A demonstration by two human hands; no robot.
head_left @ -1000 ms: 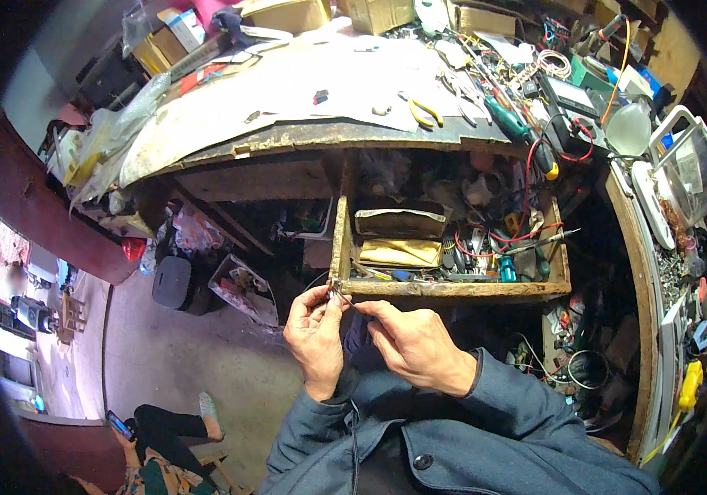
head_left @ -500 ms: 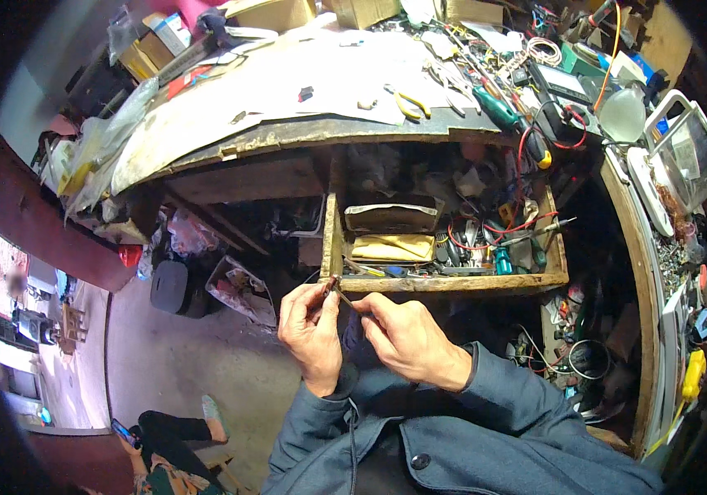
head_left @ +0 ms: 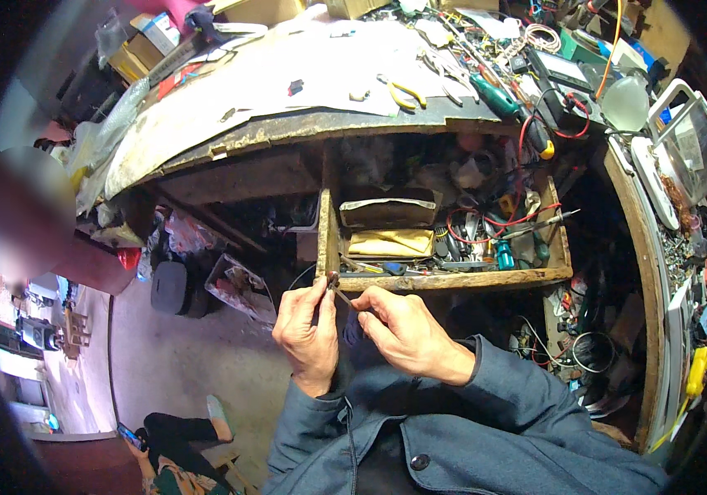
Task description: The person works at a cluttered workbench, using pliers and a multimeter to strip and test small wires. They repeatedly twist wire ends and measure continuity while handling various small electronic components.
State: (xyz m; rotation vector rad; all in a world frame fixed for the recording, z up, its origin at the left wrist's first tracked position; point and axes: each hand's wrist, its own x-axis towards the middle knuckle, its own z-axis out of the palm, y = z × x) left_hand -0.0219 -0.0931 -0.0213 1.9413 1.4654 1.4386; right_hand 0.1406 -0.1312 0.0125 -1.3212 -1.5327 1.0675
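My left hand (head_left: 308,334) is closed, with thumb and fingers pinching a small dark reddish-brown piece (head_left: 333,279) just in front of the drawer's edge. My right hand (head_left: 411,337) is closed too, its thumb and forefinger gripping a thin stick-like tool (head_left: 342,295). The tool's tip meets the small piece or lies right beside it; the fingers hide which. Just beyond both hands is the pulled-out wooden drawer (head_left: 452,281), holding a yellow cloth-like bundle (head_left: 390,242), a cardboard box lid, screwdrivers and a red wire.
White paper (head_left: 271,74) covers the bench above the drawer, with yellow-handled pliers (head_left: 405,97) and a small dark part (head_left: 295,87) on it. Tools, wires and a meter (head_left: 564,70) crowd the right. A seated person holding a phone (head_left: 130,436) is at lower left.
My left hand has shifted slightly left with the small piece. The right hand keeps its grip on the thin tool. The view has tilted a little, and a blurred patch appears at far left.
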